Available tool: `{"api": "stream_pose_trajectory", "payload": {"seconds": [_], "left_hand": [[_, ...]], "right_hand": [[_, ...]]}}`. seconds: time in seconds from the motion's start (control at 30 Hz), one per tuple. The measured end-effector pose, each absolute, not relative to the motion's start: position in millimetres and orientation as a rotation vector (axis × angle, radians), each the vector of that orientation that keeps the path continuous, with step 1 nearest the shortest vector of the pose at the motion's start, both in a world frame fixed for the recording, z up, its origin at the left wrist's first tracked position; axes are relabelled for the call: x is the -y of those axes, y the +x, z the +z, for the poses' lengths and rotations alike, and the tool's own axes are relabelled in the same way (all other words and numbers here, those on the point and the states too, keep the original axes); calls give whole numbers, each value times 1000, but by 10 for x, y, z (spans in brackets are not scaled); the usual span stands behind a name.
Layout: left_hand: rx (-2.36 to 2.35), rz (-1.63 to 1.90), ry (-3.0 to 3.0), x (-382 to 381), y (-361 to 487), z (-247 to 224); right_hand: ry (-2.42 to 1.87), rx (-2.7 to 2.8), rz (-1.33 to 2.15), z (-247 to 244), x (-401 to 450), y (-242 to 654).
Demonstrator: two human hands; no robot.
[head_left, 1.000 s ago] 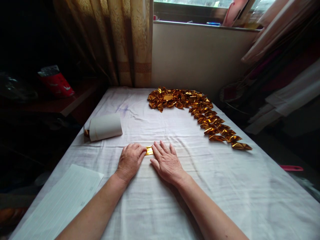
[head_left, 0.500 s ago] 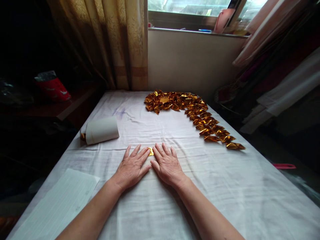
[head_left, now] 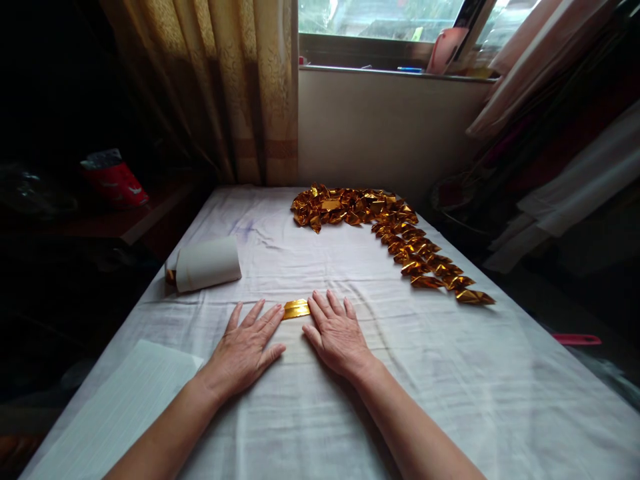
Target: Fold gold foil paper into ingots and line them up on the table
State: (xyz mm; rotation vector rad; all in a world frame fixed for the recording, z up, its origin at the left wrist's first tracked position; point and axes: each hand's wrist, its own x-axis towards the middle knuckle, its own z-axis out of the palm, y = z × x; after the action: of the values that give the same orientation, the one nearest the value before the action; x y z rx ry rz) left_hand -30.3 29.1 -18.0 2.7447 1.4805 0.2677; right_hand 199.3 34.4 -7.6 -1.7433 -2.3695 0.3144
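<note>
A folded strip of gold foil paper (head_left: 297, 309) lies flat on the white cloth (head_left: 320, 400), between my two hands. My left hand (head_left: 245, 347) rests palm down with fingers stretched out, its fingertips on the strip's left end. Palm down as well, my right hand (head_left: 337, 332) has its fingers spread, the index finger at the strip's right end. The parts of the strip under the fingers are hidden. Farther back, several folded gold foil pieces (head_left: 350, 205) lie heaped, with rows of them trailing toward the right edge.
A white curved roll (head_left: 209, 264) lies at the left, something brown showing at its end. Nearer me is a pale lined sheet (head_left: 125, 407). A red container (head_left: 116, 180) stands on a dark side shelf. Curtain (head_left: 235, 87) and wall (head_left: 365, 127) border the far edge.
My left hand has slid left and slightly toward me, uncovering more of the gold strip. The right hand has stayed nearly in place. The view has tilted slightly.
</note>
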Motion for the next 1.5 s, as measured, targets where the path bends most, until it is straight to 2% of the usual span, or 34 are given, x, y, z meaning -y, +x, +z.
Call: {"api": "stream_pose_trajectory", "payload": {"seconds": [0.47, 0.63, 1.13, 1.5], "left_hand": [[-1761, 411, 2690, -371, 148, 253], [-1848, 482, 2571, -410, 125, 129], [-1722, 886, 2424, -459, 23, -76], [-1680, 865, 2471, -419, 37, -23]], "right_hand": [[-1737, 2369, 273, -69, -334, 1997], [-1663, 2310, 259, -89, -339, 2028], [-1336, 2023, 119, -197, -428, 2123], [-1198, 2160, -56, -137, -393, 2079]]}}
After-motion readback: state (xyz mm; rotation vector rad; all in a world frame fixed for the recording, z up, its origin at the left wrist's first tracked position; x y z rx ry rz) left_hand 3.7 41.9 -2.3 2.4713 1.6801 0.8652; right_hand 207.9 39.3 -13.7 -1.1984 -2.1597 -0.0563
